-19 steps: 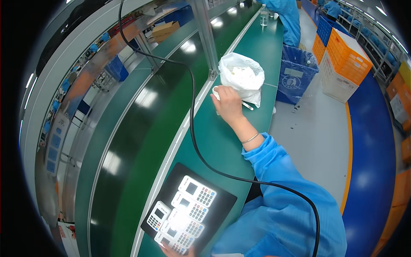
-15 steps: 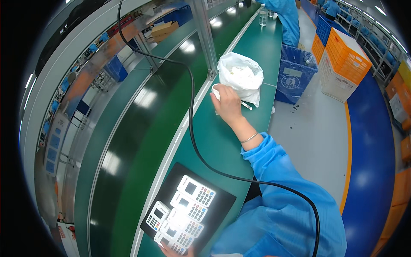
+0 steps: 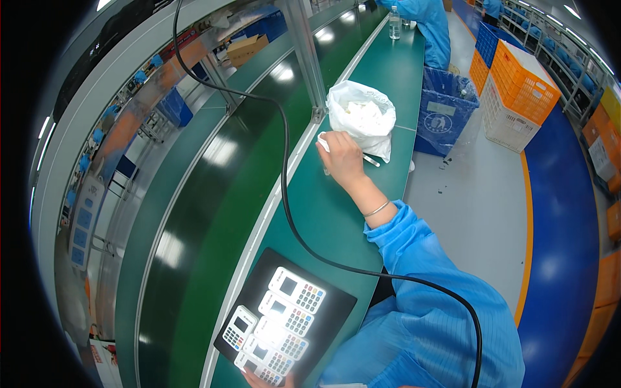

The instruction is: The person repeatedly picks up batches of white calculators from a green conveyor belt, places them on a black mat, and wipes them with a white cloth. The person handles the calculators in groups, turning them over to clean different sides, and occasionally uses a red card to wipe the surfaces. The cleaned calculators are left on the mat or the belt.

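Note:
My right hand [image 3: 343,157] is closed round a white wipe [image 3: 323,141], beside an open white plastic bag [image 3: 362,110] with crumpled white material inside. Something clear shows under its fingers, too hidden to name. A thin white stick-like piece [image 3: 371,161] lies by the bag. At the bottom of the view, my left hand [image 3: 266,381] has fingers at either side of the lowest white payment terminal [image 3: 262,370], gripping it; much of this hand is cut off. Several more white payment terminals [image 3: 296,289] lie on a black mat [image 3: 330,323], some washed out by glare.
A black cable [image 3: 289,194] loops across the green bench [image 3: 336,242]. Beyond stand a clear bottle [image 3: 394,24] and a person in blue [image 3: 436,32]. To the right are a blue bin [image 3: 446,110] and stacked orange and white crates [image 3: 521,90]. A metal post [image 3: 307,58] rises at the bench's left edge.
The view shifts very slightly. My right hand stays beside the bag with the wipe, and my left hand stays at the lowest terminal.

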### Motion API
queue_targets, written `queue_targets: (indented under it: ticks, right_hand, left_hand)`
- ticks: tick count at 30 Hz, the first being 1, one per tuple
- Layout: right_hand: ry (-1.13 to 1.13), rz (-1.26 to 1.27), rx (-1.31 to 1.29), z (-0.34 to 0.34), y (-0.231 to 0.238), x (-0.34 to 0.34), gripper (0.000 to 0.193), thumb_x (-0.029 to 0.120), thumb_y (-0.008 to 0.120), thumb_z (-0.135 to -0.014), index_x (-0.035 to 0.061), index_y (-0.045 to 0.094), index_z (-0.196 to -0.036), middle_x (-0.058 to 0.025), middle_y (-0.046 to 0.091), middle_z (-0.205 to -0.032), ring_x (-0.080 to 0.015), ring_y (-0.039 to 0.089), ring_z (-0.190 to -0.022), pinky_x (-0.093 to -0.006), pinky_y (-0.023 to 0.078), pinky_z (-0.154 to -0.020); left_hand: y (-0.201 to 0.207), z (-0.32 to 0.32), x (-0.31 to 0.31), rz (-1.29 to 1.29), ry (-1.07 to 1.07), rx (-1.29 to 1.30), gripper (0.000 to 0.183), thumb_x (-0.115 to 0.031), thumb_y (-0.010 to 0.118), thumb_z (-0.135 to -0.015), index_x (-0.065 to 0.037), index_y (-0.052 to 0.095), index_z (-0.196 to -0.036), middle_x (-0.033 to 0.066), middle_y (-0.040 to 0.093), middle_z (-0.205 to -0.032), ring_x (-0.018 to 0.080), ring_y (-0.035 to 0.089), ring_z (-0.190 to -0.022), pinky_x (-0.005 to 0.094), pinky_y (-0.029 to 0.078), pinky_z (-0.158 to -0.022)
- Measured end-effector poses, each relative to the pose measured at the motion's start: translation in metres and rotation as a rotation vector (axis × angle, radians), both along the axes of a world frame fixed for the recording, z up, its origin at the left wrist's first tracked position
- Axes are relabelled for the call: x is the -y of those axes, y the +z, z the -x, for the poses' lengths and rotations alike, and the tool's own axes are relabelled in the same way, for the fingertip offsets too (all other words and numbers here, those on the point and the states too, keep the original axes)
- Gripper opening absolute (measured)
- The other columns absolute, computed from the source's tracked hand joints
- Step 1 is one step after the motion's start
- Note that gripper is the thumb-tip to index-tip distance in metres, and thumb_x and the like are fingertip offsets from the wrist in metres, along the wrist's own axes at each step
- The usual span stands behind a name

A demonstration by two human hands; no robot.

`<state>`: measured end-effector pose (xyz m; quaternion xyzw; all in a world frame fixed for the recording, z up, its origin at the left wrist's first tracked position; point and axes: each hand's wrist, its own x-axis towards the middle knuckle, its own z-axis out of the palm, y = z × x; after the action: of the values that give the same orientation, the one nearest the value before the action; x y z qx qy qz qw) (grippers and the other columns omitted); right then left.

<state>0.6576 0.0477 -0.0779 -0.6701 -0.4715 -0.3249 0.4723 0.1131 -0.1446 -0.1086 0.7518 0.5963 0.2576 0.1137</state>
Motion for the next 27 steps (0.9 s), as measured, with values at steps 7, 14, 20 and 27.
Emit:
queue_targets:
  ticks: [7,14,20,27]
  right_hand:
    - [0.013,-0.012,-0.012,0.0015,-0.0007,0.0004,0.021,0.012,0.076,-0.083,0.0052,0.065,-0.1,-0.0087,0.066,-0.095,-0.0273,0.065,-0.091,-0.04,0.054,-0.077]
    - [0.04,-0.018,-0.03,0.0041,0.001,0.0025,0.026,0.011,0.076,-0.082,0.005,0.062,-0.103,-0.0109,0.061,-0.101,-0.0289,0.064,-0.092,-0.0402,0.054,-0.078]
    - [0.032,0.007,-0.042,0.0035,-0.0002,0.0027,0.023,0.011,0.076,-0.082,0.0053,0.062,-0.099,-0.0097,0.058,-0.095,-0.0285,0.062,-0.089,-0.0405,0.053,-0.074]
    - [0.018,0.008,-0.044,0.0033,-0.0016,0.0021,0.021,0.011,0.076,-0.082,0.0055,0.063,-0.098,-0.0095,0.057,-0.094,-0.028,0.062,-0.088,-0.0404,0.053,-0.074]
  left_hand:
    - [-0.0028,0.0021,0.0022,0.027,0.033,-0.01,0.121,-0.025,0.094,-0.063,-0.001,0.024,-0.159,0.0311,0.029,-0.157,0.0446,0.032,-0.146,0.0521,0.025,-0.122]
    - [-0.0073,0.0043,0.004,-0.009,0.024,-0.017,0.12,-0.025,0.094,-0.064,-0.001,0.024,-0.159,0.0306,0.027,-0.158,0.0447,0.031,-0.146,0.052,0.025,-0.122]
    - [-0.0054,0.0005,0.0028,-0.029,0.0,-0.003,0.119,-0.024,0.093,-0.064,-0.001,0.025,-0.159,0.0302,0.028,-0.158,0.0445,0.032,-0.145,0.0518,0.025,-0.122]
    - [-0.0033,-0.0019,0.0019,-0.039,-0.016,0.009,0.119,-0.024,0.093,-0.064,-0.002,0.025,-0.159,0.0301,0.029,-0.157,0.0444,0.033,-0.145,0.0517,0.026,-0.122]
